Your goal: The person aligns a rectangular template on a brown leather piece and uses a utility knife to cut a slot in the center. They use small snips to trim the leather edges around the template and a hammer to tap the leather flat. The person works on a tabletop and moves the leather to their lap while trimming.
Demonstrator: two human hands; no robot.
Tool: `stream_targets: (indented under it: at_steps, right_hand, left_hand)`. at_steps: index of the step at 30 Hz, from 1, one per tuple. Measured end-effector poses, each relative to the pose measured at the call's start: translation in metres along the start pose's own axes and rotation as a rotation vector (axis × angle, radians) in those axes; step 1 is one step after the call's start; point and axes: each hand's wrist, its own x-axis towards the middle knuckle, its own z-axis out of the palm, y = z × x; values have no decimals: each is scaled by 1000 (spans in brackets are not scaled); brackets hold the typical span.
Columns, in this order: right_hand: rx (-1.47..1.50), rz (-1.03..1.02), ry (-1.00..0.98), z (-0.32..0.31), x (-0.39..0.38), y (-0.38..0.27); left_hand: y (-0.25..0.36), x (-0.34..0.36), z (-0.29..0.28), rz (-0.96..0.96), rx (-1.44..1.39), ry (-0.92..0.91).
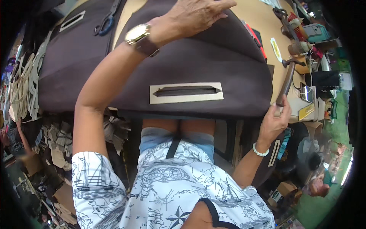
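A large dark brown fabric piece (232, 72) covers the table in front of me. Near its front edge is a slot framed by a pale beige rectangle (186, 100). My left hand (196, 16) is over the far part of the fabric, its fingers stretched toward the right and nothing visible in them. Whether it touches the fabric I cannot tell. At the table's right front corner my right hand (275, 121) grips the handle end of a hammer (288, 81), whose head points away from me on the tabletop.
Scissors with dark blue handles (106, 24) lie on another dark piece at the far left. Pale strips (28, 78) hang off the left side. A red-edged dark object (255, 40), a teal box (316, 32) and assorted tools crowd the right side. Cartons (284, 189) stand below.
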Motion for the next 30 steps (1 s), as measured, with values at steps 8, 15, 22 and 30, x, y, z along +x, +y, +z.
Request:
stream_targets:
  at_steps: [8, 15, 22, 30]
  right_hand:
    - [528, -362, -481, 6, 13, -83]
    - [584, -429, -826, 39, 7, -86]
    - [628, -339, -827, 44, -3, -78]
    - [600, -363, -803, 45, -5, -78]
  left_hand:
    - [97, -84, -96, -539, -330, -65]
    - [145, -114, -55, -753, -388, -143]
    - [143, -113, -42, -739, -323, -275]
    - [138, -110, -40, -653, -316, -364]
